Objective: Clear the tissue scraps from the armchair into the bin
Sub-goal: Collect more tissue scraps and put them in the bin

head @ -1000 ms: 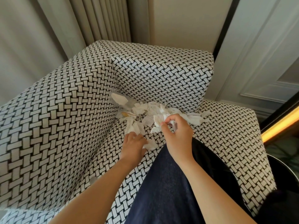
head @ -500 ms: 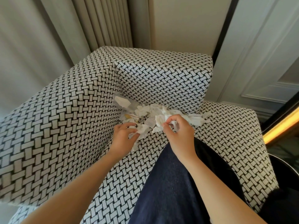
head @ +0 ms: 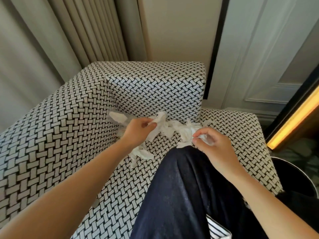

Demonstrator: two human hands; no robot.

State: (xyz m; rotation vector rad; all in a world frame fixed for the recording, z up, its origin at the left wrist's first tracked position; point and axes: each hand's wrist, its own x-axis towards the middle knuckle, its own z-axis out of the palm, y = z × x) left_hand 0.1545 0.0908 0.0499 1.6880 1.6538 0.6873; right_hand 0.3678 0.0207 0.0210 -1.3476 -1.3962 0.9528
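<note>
Only the head view to go on here, so: the armchair (head: 155, 94) with the black-and-white woven pattern fills the middle of the frame, and the tissue scraps (head: 174, 129) are strung across the centre, right where the seat meets the backrest; one bigger flat piece (head: 117, 116) sits up in the corner, centre-left, and a few loose bits (head: 143, 153) lie on the seat just under the left wrist; the left hand (head: 138, 130) has its fingers curled in and is pinching the end of a tissue strip between thumb and fingertips; the right hand (head: 212, 145), centre-right, is pinching a crumpled wad with thumb and forefinger, other fingers curled around more of it; a dark trouser leg (head: 181, 195) comes up from the bottom of the frame between the arms; the dark round container (head: 291, 178) at the lower right edge looks like the bin to me, well apart from the pile; handling-wise I'd say this stuff weighs next to nothing, it's soft and tears easily, so small bits could drop off on the way over; best bet is probably to bunch it up into one wad and grab it around the middle, not by a dangling end; the corner piece may be tucked into the seam, can't really tell.
</note>
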